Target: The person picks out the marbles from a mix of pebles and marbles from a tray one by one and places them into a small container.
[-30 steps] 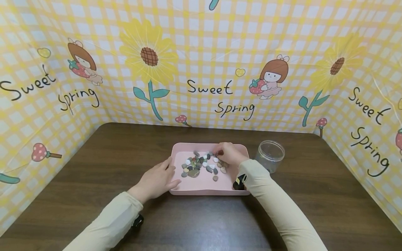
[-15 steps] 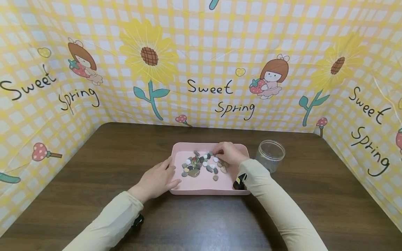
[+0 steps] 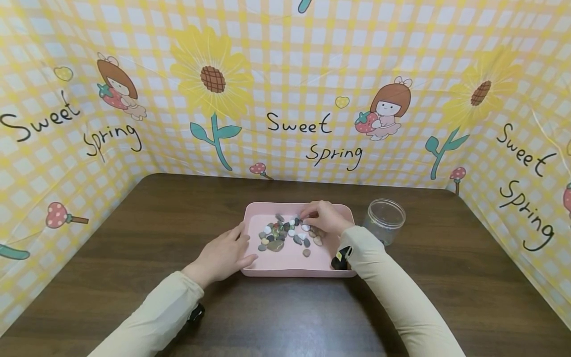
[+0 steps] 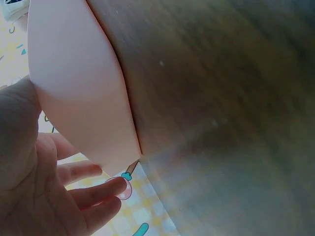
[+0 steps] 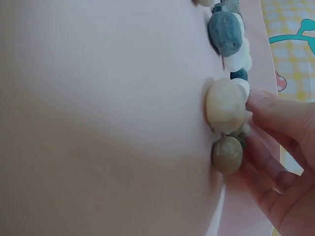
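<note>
A pink tray [image 3: 285,273] holds several pebbles [image 3: 275,246] in grey, white, green and tan. My left hand [image 3: 220,258] rests at the tray's left end, its thumb over the front left corner. Loosely spread fingers [image 4: 98,194] lie along the outer wall in the left wrist view. My right hand [image 3: 327,218] reaches into the back right of the tray, fingertips right at a dark pebble [image 3: 297,221]. In the right wrist view, the thumb [image 5: 261,101] is beside a white pebble, while the other fingertips are partly hidden behind tan pebbles [image 5: 225,105]; I cannot tell whether they pinch one.
A clear, open-topped jar [image 3: 385,222] stands just right of the tray, close to my right wrist. The dark wooden table [image 3: 285,317] is bounded at the back and sides by yellow checked cloth [image 3: 285,89].
My right hand's fingertips have shifted slightly left among the pebbles, covering a grey pebble that showed before. The left hand and the tray stay in place.
</note>
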`<action>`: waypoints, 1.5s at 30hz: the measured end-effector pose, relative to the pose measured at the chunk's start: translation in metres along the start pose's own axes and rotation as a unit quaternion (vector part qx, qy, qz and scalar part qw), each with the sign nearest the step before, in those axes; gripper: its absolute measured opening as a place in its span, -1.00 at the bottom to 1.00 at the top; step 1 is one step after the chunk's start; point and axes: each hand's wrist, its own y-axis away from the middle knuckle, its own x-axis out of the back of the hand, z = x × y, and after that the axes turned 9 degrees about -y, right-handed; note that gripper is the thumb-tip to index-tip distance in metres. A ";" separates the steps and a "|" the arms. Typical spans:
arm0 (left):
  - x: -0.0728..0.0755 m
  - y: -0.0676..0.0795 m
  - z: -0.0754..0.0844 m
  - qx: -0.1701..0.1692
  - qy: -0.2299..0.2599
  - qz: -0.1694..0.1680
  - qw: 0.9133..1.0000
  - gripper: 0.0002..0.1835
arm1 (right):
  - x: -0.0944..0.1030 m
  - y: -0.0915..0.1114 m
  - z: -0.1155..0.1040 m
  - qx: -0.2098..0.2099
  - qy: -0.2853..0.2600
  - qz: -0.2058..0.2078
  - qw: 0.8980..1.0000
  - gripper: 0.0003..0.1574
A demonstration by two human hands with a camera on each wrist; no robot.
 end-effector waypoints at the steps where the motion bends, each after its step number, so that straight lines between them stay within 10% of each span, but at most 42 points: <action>1: 0.000 0.000 0.000 0.000 0.000 0.000 1.000 -0.34 | 0.000 0.000 0.000 -0.001 -0.007 -0.001 1.000 -0.80; 25: 0.003 0.001 0.001 0.000 -0.002 -0.006 1.000 -0.34 | 0.013 0.005 -0.019 -0.043 -0.066 0.026 0.997 -0.75; 45: 0.002 0.000 0.000 -0.004 -0.004 0.002 1.000 -0.34 | 0.031 0.013 -0.024 0.023 -0.067 0.055 0.996 -0.77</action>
